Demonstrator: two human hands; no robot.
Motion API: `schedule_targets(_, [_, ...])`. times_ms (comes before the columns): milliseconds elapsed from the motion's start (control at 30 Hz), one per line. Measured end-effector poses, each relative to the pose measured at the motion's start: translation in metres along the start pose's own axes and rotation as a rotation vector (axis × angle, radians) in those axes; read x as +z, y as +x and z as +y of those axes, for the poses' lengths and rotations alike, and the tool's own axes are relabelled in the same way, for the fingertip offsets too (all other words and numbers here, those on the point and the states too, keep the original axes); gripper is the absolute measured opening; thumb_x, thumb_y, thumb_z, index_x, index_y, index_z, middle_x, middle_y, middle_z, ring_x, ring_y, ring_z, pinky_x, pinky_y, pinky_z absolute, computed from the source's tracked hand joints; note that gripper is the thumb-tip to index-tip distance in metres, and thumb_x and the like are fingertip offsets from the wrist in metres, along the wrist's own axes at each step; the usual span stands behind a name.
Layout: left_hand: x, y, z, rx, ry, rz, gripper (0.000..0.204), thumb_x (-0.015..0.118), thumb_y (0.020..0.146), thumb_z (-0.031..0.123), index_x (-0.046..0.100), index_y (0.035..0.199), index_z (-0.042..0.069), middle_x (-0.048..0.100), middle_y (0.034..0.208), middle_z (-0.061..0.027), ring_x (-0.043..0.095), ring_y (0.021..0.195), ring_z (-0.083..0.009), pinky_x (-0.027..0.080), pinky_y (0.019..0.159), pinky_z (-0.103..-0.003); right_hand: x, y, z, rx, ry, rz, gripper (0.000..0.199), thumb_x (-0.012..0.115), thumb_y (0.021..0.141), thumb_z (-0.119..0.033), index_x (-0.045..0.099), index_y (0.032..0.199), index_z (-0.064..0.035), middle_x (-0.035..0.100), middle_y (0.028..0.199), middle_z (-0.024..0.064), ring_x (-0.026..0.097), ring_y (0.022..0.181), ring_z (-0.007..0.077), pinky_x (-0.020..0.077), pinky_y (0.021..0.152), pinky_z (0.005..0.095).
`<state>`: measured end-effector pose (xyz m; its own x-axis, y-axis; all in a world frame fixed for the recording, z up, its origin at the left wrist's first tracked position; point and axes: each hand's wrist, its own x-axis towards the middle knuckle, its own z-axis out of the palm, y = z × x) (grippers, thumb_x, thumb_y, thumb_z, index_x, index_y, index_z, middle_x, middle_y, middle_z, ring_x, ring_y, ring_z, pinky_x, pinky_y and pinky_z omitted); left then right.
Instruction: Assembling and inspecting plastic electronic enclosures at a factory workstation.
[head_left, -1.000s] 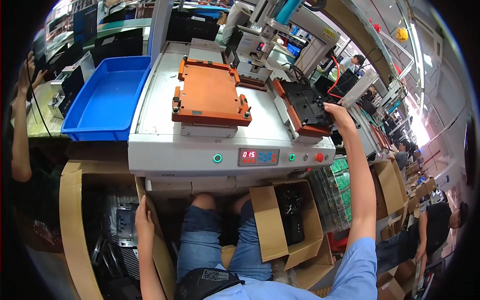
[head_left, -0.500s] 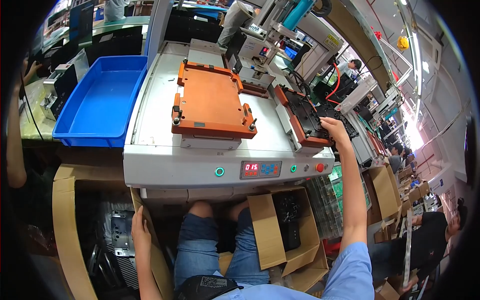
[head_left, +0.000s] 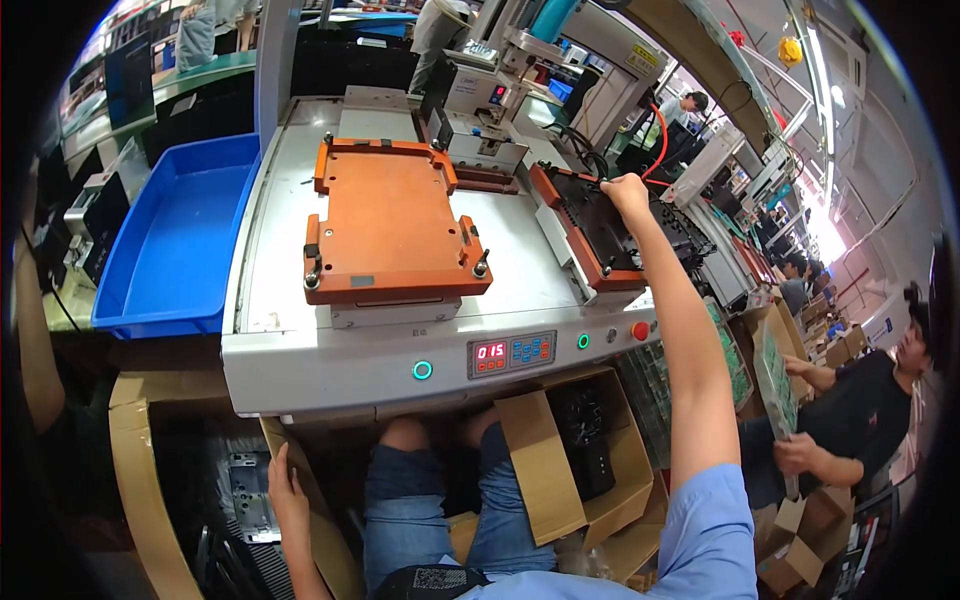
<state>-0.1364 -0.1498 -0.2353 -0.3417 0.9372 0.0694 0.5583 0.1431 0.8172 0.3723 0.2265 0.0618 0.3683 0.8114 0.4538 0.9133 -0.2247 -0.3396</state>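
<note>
My right hand (head_left: 628, 192) is stretched out over the right orange fixture (head_left: 580, 245) on the white machine (head_left: 300, 350), fingers closed on the black part (head_left: 618, 235) lying in it. My left hand (head_left: 288, 495) is low at the left, resting on the flap of a tall cardboard box (head_left: 150, 490) that holds grey metal parts (head_left: 248, 490). The left orange fixture (head_left: 390, 225) lies bare in the machine's middle.
A blue tray (head_left: 180, 250) sits left of the machine. An open cardboard box (head_left: 570, 460) with black parts stands by my knees. A person in black (head_left: 850, 420) handles a green board at the right. Red and green buttons and a display line the machine's front.
My right hand has reached farther up along the right fixture. My left hand stays on the box flap. The view has tilted slightly down and closer.
</note>
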Motion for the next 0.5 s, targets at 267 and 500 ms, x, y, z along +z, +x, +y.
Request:
schedule_targets(267, [0.001,0.003,-0.019,0.065,0.040,0.000,0.043,0.049,0.088,-0.006,0.049,0.129,0.008,0.053,0.116,-0.0181,0.053,0.106,-0.0356,0.043,0.091,-0.037,0.002,-0.012,-0.019,-0.119,-0.232,0.058,0.028,0.067,0.079,-0.023,0.069,0.089,0.0028,0.065,0.097,0.0251,0.062,0.096,0.0422,0.0502,0.084,0.0462])
schedule_targets(500, [0.002,0.005,-0.017,0.058,0.074,-0.018,0.042,0.049,0.089,-0.004,0.049,0.128,0.008,0.055,0.119,-0.0170,0.054,0.110,-0.0330,0.042,0.095,-0.036,0.006,-0.012,-0.022,-0.164,-0.223,0.179,0.021,0.066,0.078,-0.016,0.069,0.081,0.0042,0.065,0.083,0.0262,0.064,0.085,0.0394,0.0520,0.079,0.0444])
